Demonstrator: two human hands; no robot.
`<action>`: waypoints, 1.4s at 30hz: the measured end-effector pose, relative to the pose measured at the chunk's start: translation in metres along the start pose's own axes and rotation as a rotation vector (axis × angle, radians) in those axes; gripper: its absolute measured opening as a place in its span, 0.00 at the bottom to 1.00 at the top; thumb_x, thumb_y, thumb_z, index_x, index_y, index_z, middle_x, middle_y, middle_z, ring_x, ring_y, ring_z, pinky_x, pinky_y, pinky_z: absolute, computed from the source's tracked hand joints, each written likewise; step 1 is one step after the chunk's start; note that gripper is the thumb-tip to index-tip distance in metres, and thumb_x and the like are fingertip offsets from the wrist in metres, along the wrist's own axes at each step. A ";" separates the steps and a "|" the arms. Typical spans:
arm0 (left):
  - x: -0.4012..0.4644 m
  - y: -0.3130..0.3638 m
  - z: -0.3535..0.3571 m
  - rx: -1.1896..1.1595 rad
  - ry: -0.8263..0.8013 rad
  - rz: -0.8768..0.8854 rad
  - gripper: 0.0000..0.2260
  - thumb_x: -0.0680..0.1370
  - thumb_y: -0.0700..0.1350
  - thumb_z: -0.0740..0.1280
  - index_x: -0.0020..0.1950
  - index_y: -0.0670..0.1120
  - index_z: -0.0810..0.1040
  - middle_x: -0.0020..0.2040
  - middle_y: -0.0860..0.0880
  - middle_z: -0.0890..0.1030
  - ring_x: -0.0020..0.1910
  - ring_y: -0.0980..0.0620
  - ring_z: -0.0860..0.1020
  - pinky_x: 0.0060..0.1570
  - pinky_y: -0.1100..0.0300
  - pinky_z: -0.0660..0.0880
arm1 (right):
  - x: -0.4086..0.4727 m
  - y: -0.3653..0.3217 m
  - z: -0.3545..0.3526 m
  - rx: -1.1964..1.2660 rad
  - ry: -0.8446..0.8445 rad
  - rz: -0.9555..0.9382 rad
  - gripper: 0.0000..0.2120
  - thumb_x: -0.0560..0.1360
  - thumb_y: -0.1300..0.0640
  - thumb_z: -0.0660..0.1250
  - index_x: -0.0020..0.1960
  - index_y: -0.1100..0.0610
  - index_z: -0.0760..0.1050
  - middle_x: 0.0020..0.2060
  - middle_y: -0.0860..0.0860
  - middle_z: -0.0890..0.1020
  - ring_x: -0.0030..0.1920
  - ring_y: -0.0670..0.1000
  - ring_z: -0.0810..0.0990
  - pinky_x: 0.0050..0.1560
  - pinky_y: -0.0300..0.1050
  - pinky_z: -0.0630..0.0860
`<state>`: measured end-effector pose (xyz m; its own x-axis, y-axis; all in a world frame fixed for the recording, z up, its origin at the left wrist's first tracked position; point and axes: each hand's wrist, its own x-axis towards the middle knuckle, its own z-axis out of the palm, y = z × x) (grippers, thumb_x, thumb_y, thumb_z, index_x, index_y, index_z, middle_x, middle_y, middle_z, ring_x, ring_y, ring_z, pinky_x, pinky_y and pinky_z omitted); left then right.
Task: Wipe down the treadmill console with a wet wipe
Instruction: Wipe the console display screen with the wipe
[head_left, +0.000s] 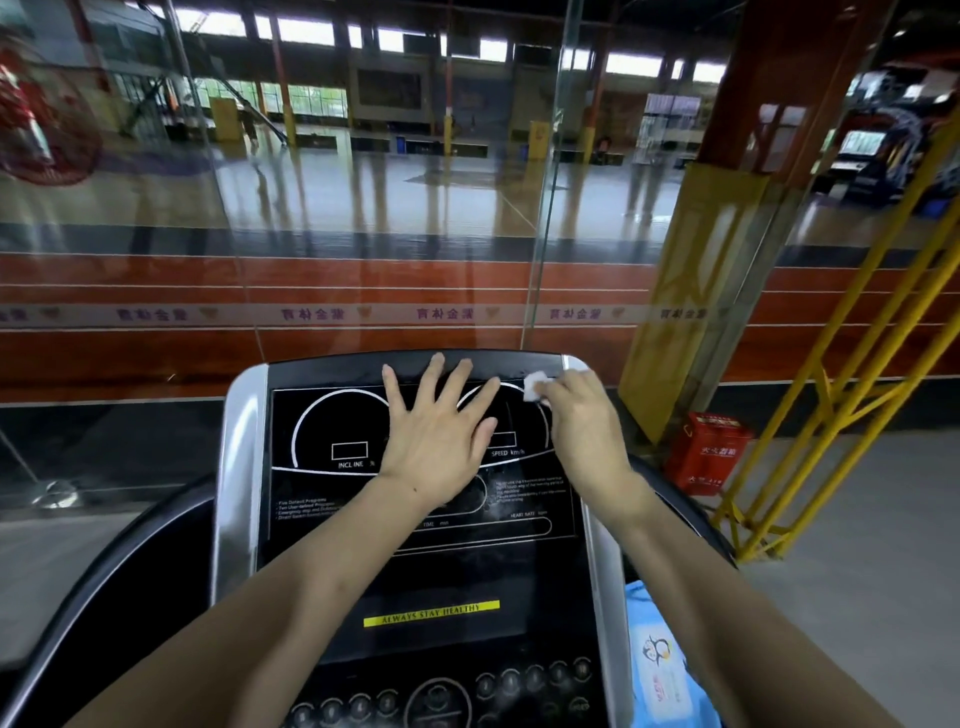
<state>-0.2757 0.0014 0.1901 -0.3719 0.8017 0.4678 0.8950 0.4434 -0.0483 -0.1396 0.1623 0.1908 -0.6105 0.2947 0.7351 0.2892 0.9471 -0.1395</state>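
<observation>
wet wipe (534, 387) sits bunched in the right hand (584, 426), pinched at the console (426, 551) top right corner. left hand (436, 441) lies flat, fingers spread. wipe looks soft, limp, light; best gripped wadded.

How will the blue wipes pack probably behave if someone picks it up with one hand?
The wipes pack looks like soft film, so it would probably flex and sag, not stay stiff. Its glossy surface may be a little slippery. Lying flat beside the console, it seems unlikely to roll.
</observation>
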 end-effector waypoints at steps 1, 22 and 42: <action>0.000 -0.001 0.000 0.002 0.001 0.000 0.27 0.84 0.61 0.45 0.82 0.58 0.64 0.81 0.47 0.66 0.82 0.38 0.58 0.74 0.20 0.48 | 0.007 -0.001 0.000 -0.011 0.021 0.020 0.11 0.75 0.62 0.61 0.50 0.59 0.81 0.40 0.53 0.76 0.46 0.59 0.75 0.40 0.56 0.76; -0.008 -0.012 0.000 -0.015 0.005 0.037 0.28 0.84 0.59 0.45 0.84 0.53 0.59 0.84 0.49 0.61 0.84 0.42 0.53 0.77 0.25 0.44 | -0.060 -0.011 0.010 0.001 -0.026 0.054 0.16 0.72 0.75 0.71 0.54 0.59 0.82 0.41 0.53 0.78 0.43 0.58 0.75 0.43 0.55 0.77; -0.030 -0.013 0.010 0.020 0.007 0.113 0.29 0.85 0.59 0.47 0.85 0.51 0.57 0.86 0.47 0.56 0.85 0.44 0.47 0.80 0.31 0.44 | -0.125 -0.006 -0.012 0.165 -0.139 -0.244 0.12 0.82 0.69 0.63 0.54 0.59 0.84 0.49 0.49 0.83 0.47 0.54 0.79 0.51 0.48 0.80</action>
<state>-0.2787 -0.0243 0.1676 -0.2670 0.8442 0.4649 0.9259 0.3585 -0.1191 -0.0565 0.1183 0.1076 -0.7451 0.0605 0.6642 0.0053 0.9964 -0.0848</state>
